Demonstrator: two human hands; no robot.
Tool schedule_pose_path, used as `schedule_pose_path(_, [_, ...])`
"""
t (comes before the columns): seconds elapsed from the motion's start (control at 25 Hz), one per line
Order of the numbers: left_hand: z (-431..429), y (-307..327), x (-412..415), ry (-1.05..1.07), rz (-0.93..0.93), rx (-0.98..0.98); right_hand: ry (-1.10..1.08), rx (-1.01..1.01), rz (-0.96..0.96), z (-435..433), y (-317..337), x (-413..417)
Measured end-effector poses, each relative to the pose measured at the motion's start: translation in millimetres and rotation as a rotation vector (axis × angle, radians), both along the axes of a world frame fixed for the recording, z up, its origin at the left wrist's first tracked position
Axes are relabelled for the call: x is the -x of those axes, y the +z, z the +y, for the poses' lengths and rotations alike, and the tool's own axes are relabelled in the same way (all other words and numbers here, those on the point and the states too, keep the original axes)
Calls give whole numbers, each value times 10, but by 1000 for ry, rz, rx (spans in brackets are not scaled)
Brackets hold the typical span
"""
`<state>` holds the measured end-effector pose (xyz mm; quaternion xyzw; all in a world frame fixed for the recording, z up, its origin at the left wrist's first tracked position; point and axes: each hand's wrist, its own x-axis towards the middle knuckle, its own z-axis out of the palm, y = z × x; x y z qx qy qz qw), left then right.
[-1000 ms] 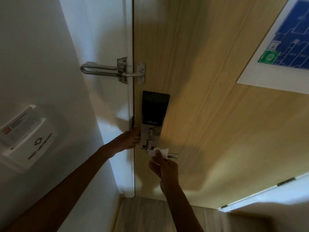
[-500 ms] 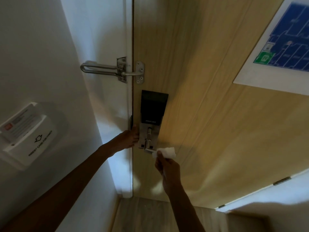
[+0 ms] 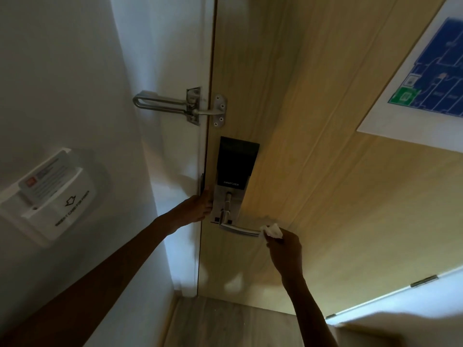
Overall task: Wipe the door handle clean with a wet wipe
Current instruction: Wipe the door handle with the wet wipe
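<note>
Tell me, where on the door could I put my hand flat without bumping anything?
Bare wood lies right of the smart lock and below the floor plan poster, also under the door handle. It is crowded by the handle: the right hand holds the wet wipe there, left hand at the door's edge.

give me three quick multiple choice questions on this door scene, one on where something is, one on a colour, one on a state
1. Where is the wet wipe?
A. at the free end of the door handle
B. on the floor
C. on the swing bar guard

2. What colour is the smart lock panel?
A. white
B. black
C. red

3. What is the left hand doing?
A. holding the wipe
B. hanging free
C. resting at the door edge beside the lock

Answers: 1 A, the right hand pinches it at the lever's tip; 2 B, dark face; 3 C, fingers touch there.
</note>
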<state>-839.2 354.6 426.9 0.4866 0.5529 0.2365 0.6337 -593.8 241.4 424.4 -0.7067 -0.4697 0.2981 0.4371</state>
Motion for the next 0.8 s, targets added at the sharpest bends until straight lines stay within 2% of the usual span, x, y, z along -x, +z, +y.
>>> schedule_pose_path(0.12, [32,-29,22,-30,-6,-36,144,-241,-368,-72,-6,116])
schedule_pose_path(0.24, [59,-61,42,-21,-24,-43,257,-287,-574,-107,48,323])
schedule_pose_path(0.32, [49,-54,32,-20,-11,-32,259,-290,-653,-98,61,396])
schedule_pose_path(0.4, [19,-13,17,-19,28,-4,257,-298,-615,-100,99,358])
schedule_pose_path(0.56, [-13,46,-18,-13,65,20,161,-323,-165,13,223,133])
schedule_pose_path(0.6, [-17,46,-25,-9,72,19,125,-329,-156,50,231,110])
schedule_pose_path(0.72, [-47,110,-60,4,68,36,82,-289,-387,89,161,141])
schedule_pose_path(0.8, [-53,122,-68,2,66,36,113,-244,-473,90,115,198])
